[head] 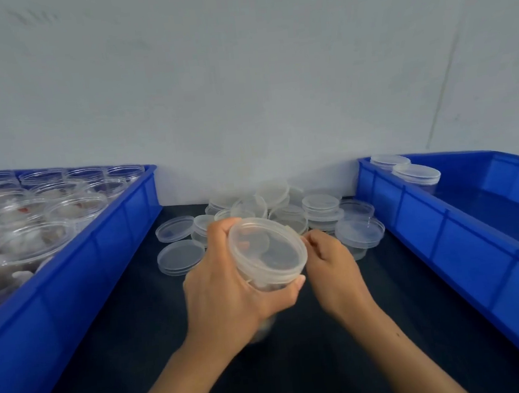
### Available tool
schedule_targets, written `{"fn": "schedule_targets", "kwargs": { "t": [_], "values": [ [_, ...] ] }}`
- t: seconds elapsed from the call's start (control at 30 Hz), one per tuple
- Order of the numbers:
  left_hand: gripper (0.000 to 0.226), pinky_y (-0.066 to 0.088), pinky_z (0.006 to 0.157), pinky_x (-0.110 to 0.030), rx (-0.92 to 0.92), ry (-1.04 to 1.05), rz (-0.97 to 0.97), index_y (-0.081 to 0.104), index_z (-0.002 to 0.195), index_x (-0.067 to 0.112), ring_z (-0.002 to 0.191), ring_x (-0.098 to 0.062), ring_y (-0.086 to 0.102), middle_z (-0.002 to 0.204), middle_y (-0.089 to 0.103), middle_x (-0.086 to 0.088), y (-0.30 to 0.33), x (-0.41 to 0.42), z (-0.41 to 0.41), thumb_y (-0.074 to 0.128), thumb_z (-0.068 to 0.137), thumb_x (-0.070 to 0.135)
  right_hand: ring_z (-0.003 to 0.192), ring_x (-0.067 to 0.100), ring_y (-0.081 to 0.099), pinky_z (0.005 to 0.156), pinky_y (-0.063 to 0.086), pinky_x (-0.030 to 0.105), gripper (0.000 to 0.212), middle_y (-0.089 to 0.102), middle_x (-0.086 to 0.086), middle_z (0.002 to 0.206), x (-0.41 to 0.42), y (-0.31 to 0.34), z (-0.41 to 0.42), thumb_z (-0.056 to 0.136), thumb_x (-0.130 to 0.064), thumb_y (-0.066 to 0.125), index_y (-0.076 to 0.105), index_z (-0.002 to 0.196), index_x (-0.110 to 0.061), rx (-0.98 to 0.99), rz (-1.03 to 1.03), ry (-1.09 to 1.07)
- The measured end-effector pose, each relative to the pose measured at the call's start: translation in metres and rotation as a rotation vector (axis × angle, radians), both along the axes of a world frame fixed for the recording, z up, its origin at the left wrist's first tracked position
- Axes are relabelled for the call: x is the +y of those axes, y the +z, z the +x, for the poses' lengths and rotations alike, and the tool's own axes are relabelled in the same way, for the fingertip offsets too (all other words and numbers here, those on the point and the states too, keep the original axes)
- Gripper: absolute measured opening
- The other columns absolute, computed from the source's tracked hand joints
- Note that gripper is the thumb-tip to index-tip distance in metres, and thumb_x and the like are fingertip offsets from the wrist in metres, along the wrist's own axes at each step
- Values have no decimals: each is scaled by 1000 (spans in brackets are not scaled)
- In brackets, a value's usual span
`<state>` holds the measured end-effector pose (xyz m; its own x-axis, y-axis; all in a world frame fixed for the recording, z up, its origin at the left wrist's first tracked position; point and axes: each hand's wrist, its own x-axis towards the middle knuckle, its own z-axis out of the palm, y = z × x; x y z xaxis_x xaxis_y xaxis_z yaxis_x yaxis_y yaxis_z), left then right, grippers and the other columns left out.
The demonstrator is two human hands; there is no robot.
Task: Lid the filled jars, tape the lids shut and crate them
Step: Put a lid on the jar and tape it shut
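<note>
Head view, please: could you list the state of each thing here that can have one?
Clear round plastic jar: lidded, tilted, held off the table.
Left hand: grip curled round the jar.
Right hand: fingers pinched at the lid's rim.
Left blue plastic crate: full of open, unlidded filled jars.
Right blue plastic crate: holds two lidded jars.
Loose clear lids: piled on the dark table.

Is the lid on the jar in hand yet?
On: the lid caps the jar gripped by the left hand. Taped: cannot tell.
</note>
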<state>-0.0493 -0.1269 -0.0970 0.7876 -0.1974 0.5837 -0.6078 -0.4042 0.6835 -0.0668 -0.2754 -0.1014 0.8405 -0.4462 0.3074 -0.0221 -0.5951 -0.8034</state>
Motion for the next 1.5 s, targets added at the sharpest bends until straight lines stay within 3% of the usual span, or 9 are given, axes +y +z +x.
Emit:
{"fn": "schedule_targets", "kwargs": {
  "t": [0.1,0.27,0.57,0.73,0.83,0.97,1.1,1.3,1.5],
  "values": [
    [91,50,84,-34,19,-15,-4,38,115,38,96,-3,58,102,59,23,-5,-2,1,63,37,77,65,18,51,64,43,41,41,58,-1,69,-8,0,-2,98,-42,44,55,80,-7,-15,-57,-27],
    [93,50,82,-33,20,0,-3,40,116,35,95,-6,60,101,60,21,-7,-3,3,68,37,75,91,23,61,83,49,40,24,68,0,99,-6,-17,4,98,-25,42,60,109,-14,124,-387,70],
    [86,49,74,-27,139,20,-111,44,106,40,88,2,60,92,60,27,-18,2,16,68,32,75,105,19,52,94,38,33,26,59,-2,114,-3,-50,26,98,-29,36,55,110,-17,173,-709,87],
    [77,45,72,-19,218,-63,-274,48,101,43,89,13,59,98,59,38,-21,5,24,74,34,70,113,17,59,96,49,37,40,64,-2,121,1,-30,13,98,-46,38,55,127,-25,-168,436,438],
    [79,47,75,-20,239,-109,-343,51,105,37,89,10,62,98,63,31,-21,3,25,77,37,67,129,8,50,106,42,31,52,55,-13,138,8,-26,7,91,-58,42,44,139,-40,-113,597,690],
    [83,48,75,-17,273,-165,-387,53,109,32,91,6,65,100,67,25,-23,3,25,80,37,64,129,18,52,99,48,28,48,55,0,139,15,-25,7,94,-35,50,44,142,-28,-156,852,775],
    [83,50,78,-22,315,-205,-389,52,109,34,94,3,65,101,68,22,-27,1,24,82,37,61,126,24,55,94,50,29,46,56,7,138,16,-29,7,97,-22,48,45,143,-24,-164,986,807],
    [81,48,68,-7,301,-219,-431,50,107,33,91,6,64,101,66,24,-20,-2,21,83,37,56,123,20,58,91,52,26,42,60,4,135,15,-21,7,98,-24,45,49,140,-25,-168,1055,791],
    [82,51,65,-10,320,-275,-458,51,118,22,93,2,65,108,65,4,15,-15,23,86,48,47,128,14,53,105,44,36,46,56,-6,138,-9,21,-2,99,-37,42,41,145,-30,-76,714,728]
  ]
}}
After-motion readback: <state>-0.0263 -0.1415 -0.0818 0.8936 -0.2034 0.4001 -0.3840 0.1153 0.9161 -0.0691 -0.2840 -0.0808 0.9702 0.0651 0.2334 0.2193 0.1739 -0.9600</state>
